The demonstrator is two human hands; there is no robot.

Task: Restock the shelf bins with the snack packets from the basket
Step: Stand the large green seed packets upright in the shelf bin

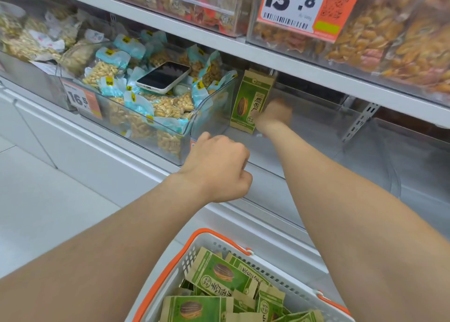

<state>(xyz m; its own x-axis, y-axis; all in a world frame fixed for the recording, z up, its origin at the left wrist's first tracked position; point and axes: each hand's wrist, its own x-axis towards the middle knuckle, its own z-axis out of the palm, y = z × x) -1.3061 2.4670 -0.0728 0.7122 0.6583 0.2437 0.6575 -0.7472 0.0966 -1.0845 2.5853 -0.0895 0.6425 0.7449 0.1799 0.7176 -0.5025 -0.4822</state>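
White shop shelving (194, 34) is filling the view, with clear bins lining it. We're holding a green-and-brown paper seed packet (248, 97) upright inside the empty clear plastic bin (316, 151), close to its left wall. We can't tell if its bottom edge is touching the bin floor. Our right grip (274, 113) is grasping the packet's lower right corner and is motion-blurred. Our left grip (216, 168) is sitting clenched at that bin's front lip; we can't tell whether it's hooking the lip. More green packets (224, 273) are lying piled in the white plastic basket with orange rim (188, 261) below our arms. The neighbouring clear bin (209, 110) is holding teal-topped peanut packs (170, 105), with a white-cased smartphone (163, 77) lying on top.
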